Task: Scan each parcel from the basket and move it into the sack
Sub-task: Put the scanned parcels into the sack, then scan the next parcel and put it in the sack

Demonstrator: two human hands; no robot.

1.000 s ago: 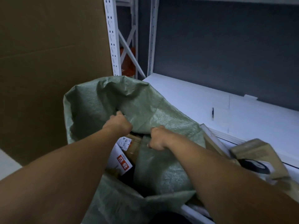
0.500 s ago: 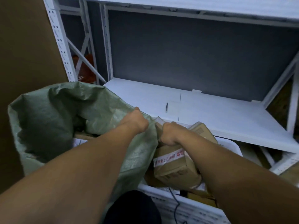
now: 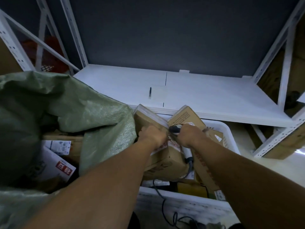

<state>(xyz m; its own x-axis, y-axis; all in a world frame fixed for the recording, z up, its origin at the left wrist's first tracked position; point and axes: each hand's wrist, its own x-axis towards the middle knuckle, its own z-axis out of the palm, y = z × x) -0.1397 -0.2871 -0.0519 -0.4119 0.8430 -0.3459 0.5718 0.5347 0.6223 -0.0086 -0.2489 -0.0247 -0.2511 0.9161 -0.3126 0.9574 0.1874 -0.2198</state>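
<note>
Over on the left, a green woven sack (image 3: 85,113) gapes open w/ labelled parcels (image 3: 56,161) inside, and white rack uprights (image 3: 14,43) stand behind it. Centre-back is a white shelf (image 3: 214,96) under a grey back panel (image 3: 165,33), w/ a small dark pen (image 3: 150,91) on it. Below sits a white basket (image 3: 228,134) of cardboard boxes. The left hand (image 3: 153,135) curls over the top of the uppermost parcel (image 3: 166,161), which leans in the basket right beside the sack's rim. Just beside it, the right hand (image 3: 189,135) is wrapped round a handheld scanner (image 3: 174,129), black head twd that parcel. Its cable (image 3: 162,200) trails over the basket's front wall.
</note>
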